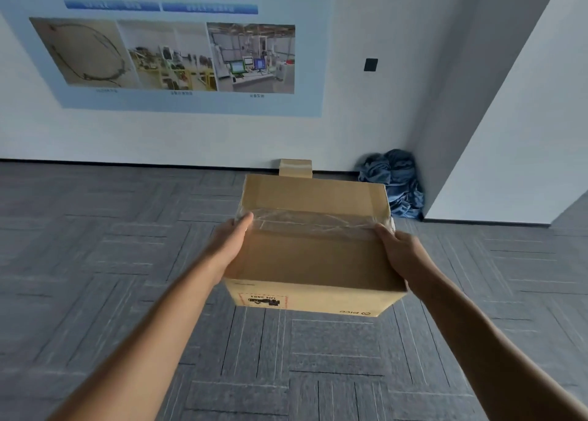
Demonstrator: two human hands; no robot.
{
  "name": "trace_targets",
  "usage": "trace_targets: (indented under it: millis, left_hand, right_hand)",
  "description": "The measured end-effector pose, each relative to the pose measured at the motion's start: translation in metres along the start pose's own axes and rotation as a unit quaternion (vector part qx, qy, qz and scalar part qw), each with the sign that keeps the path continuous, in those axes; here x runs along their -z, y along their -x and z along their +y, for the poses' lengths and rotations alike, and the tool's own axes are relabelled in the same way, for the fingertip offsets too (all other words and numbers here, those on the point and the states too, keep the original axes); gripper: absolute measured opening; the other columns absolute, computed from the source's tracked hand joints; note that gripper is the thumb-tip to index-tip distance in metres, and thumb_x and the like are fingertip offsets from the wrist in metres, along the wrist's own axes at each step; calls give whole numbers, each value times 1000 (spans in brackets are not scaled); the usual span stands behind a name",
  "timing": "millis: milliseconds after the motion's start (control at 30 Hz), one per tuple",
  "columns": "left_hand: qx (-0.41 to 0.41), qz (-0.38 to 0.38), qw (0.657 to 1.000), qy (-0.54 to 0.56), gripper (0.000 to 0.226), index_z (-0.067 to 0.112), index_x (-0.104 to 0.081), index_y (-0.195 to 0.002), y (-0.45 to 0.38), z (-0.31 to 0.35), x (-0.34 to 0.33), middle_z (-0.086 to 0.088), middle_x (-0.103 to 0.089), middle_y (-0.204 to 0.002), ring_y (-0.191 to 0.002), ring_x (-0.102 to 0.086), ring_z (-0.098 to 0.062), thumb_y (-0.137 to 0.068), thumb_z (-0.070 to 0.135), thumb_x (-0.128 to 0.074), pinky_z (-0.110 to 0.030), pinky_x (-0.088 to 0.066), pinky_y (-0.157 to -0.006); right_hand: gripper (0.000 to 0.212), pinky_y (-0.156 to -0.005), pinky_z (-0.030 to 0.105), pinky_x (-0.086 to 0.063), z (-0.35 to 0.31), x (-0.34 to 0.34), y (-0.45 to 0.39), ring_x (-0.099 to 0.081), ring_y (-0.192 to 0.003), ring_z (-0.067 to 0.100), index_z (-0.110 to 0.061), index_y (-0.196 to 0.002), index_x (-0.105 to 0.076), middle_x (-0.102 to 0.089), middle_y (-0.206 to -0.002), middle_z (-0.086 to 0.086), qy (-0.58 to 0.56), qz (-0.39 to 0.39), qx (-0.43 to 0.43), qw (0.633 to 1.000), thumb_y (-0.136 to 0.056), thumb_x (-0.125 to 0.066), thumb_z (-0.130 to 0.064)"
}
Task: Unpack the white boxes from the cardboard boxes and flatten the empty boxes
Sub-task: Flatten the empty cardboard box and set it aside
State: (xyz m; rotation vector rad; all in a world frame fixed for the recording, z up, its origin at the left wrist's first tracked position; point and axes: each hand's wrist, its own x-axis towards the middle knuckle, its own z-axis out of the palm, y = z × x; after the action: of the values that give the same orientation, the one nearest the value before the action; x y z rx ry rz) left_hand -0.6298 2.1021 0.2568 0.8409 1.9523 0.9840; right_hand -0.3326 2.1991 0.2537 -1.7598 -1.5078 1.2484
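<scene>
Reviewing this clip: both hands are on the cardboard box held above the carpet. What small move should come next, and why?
Probably break the taped seam. The left hand and right hand grip opposite sides of the cardboard box, its printing upside down. The face toward the camera is closed with clear tape, so the box cannot fold flat yet.

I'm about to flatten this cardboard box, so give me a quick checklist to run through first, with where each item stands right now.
1. Both hands on the box: ok. Left hand and right hand grip opposite sides of the cardboard box.
2. Box empty of white boxes: cannot tell, the inside is hidden.
3. Tape cut along the seam: not ok, it looks intact.
4. Far flap loose: ok, it sticks up.
5. Floor space to lay it flat: ok, bare carpet; only a blue cloth pile in the corner.
</scene>
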Motion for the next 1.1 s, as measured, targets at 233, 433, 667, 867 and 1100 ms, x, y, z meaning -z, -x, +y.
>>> trace_targets:
  millis: [233, 433, 667, 867, 1100]
  left_hand:
    - [39, -54, 998, -16, 65, 21, -67, -115, -188, 42, -3, -14, -67, -122, -115, -64, -33, -94, 76, -39, -59, -46, -107]
    - [75, -49, 996, -7, 70, 21, -57, -140, -344, 97, -33, -12, -60, -141, -126, -58, -32, -97, 73, -38, -53, -40, -113]
    - [76, 11, 997, 31, 68, 22, -48, -150, -517, 174, -46, -9, -50, -153, -137, -50, -32, -101, 68, -38, -57, -37, -117]
    - [96, -5, 993, 69, 107, 24, -56, -142, -684, 181, -40, -12, -59, -144, -130, -58, -34, -62, 93, -45, -60, -43, -111]
    - [105, -39, 991, 74, 67, 19, -48, -150, -851, 202, -17, -13, -46, -157, -143, -44, -33, -102, 65, -42, -55, -31, -120]
  right_hand:
    - [54, -83, 45, -61, -55, -35, -177, -73, -86, 29, -10, -100, -71, -75, -93, 12, -26, -11, -20, 999, -96, -56, -62]
    - [46, -74, 37, -60, -99, -54, -353, -72, -86, 27, -8, -102, -73, -74, -95, 12, -58, -45, -31, 997, -98, -58, -52]
    - [40, -62, 30, -53, -188, -79, -525, -71, -82, 24, -15, -101, -71, -73, -94, 8, -68, -48, -40, 996, -97, -60, -53]
    - [40, -65, 32, -56, -242, -127, -662, -71, -82, 26, -13, -98, -73, -73, -93, 10, -44, -46, -59, 996, -96, -62, -51]
    - [40, -81, 41, -58, -299, -217, -810, -69, -89, 29, -16, -98, -68, -71, -96, 10, -19, -28, -114, 993, -99, -51, -52]
